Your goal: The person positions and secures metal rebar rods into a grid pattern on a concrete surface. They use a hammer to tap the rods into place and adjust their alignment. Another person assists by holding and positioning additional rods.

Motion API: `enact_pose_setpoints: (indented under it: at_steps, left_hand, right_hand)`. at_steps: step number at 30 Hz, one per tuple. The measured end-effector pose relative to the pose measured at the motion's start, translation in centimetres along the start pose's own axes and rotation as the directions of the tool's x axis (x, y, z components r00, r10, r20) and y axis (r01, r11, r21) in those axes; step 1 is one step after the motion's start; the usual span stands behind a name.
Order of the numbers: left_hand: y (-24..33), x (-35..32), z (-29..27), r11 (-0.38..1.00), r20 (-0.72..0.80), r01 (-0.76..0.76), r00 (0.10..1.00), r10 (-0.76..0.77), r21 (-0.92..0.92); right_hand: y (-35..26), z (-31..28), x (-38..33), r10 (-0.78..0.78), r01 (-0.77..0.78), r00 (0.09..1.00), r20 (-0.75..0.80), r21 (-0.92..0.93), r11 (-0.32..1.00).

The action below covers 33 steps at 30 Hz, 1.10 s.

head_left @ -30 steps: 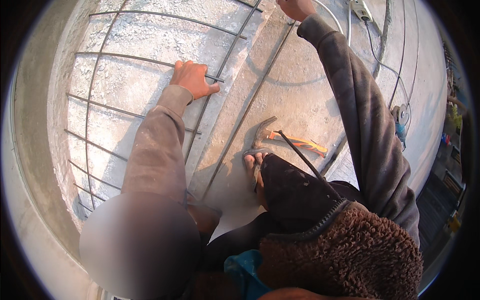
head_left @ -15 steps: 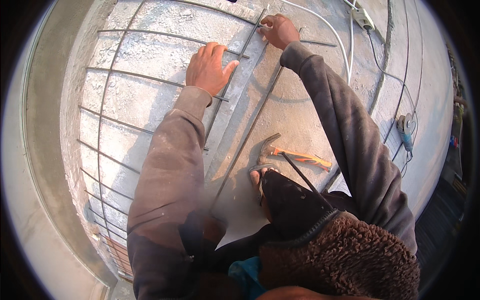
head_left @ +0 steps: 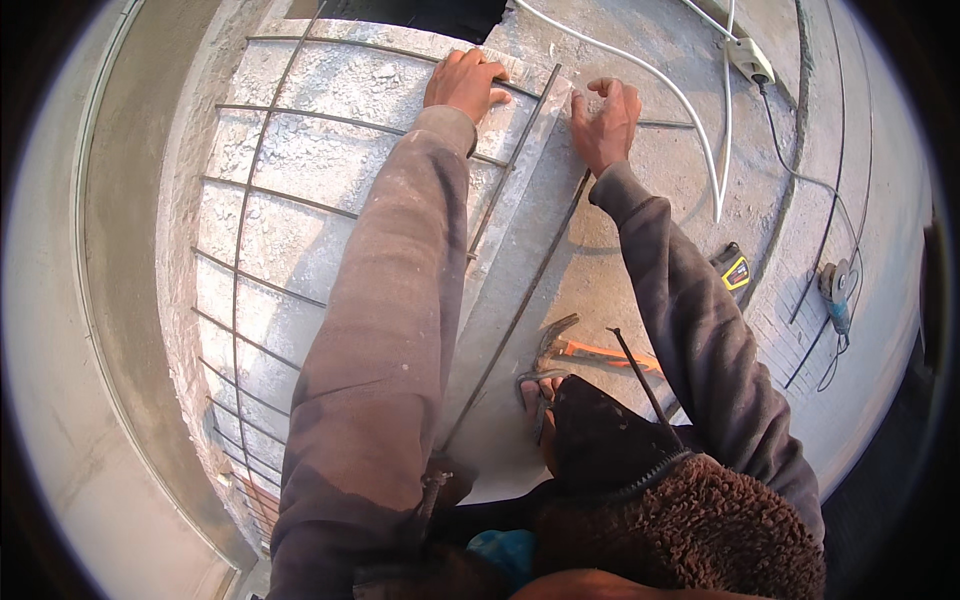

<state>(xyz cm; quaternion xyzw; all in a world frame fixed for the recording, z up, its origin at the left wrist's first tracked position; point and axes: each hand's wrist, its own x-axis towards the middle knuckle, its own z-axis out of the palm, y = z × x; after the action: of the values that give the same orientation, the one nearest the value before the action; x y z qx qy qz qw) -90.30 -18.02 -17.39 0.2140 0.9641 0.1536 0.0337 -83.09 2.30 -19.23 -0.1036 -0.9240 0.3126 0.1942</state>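
Fleece (head_left: 725,530), brown and shaggy, fills the lower right of our view, with blue cloth (head_left: 503,550) beside it at lower centre. Above them we see a sandalled foot (head_left: 548,390) and, just beside it, an orange-handled hammer (head_left: 600,352). From there a loose rod (head_left: 548,250) slants up toward our right hand (head_left: 605,122), upper centre, its fingers curled inward; we cannot tell whether they pinch anything. A short rod (head_left: 667,125) lies just right of it. The metal grid (head_left: 237,270) spans the upper left, over rough, pale concrete. Our left hand (head_left: 466,84) lies across its upper rod (head_left: 519,90), fingers bent over it; we cannot tell how firmly they close. Right of centre lies a black-and-yellow tool (head_left: 733,270), and beyond it, toward the right edge, a blue grinder (head_left: 838,312). A white socket block (head_left: 748,60) lies at upper right.
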Motion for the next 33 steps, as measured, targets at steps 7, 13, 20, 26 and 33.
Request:
enact_pose_setpoints:
  at_steps: [7, 13, 20, 26, 33]
  left_hand:
    - [-0.1, 3.0, -0.9, 0.951, 0.113, -0.222, 0.973, 0.202, 0.213]
    - [-0.3, 3.6, -1.1, 0.970, 0.231, -0.199, 0.959, 0.163, 0.142]
    - [0.9, 4.3, -1.1, 0.995, 0.268, -0.040, 0.963, 0.015, 0.088]
    - [2.0, 4.4, -0.6, 0.985, 0.187, -0.011, 0.982, -0.022, 0.174]
    - [2.1, 4.5, 0.5, 0.966, 0.164, 0.086, 0.978, -0.128, 0.244]
  right_hand:
    - [1.9, 0.0, -1.4, -0.034, 0.033, 0.999, -0.020, -0.058, 0.998]
    - [0.8, -0.2, -1.3, 0.003, 0.005, 0.999, 0.054, -0.137, 0.991]
    - [1.1, 0.3, -0.6, 0.071, -0.056, 0.989, 0.132, -0.118, 0.991]
    - [2.3, 1.6, -0.4, -0.043, 0.057, 0.993, 0.114, -0.119, 0.991]
    - [-1.0, -0.5, 0.3, 0.142, -0.107, 0.969, 0.201, -0.173, 0.979]
